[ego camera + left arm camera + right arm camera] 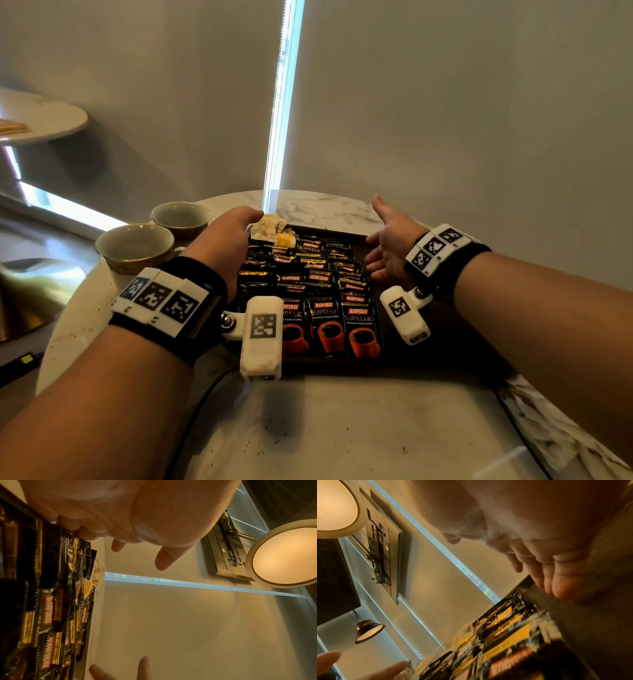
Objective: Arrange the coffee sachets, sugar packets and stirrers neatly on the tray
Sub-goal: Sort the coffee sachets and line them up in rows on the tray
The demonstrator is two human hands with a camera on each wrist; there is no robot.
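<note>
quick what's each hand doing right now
Left hand: open, holding nothing, over the coffee sachets.
Right hand: open, holding nothing, at the tray side.

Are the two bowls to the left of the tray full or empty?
Empty. In the head view both bowls stand upright on the table and show only their bare grey insides.

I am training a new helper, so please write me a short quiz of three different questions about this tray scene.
1. True or false: the right hand grips a coffee sachet.
2. How many bowls stand left of the tray?
3. The pale crumpled packets lie at the tray's: A near edge, B far left corner, C right side.

Key: 1 false, it is open; 2 two; 3 B.
</note>
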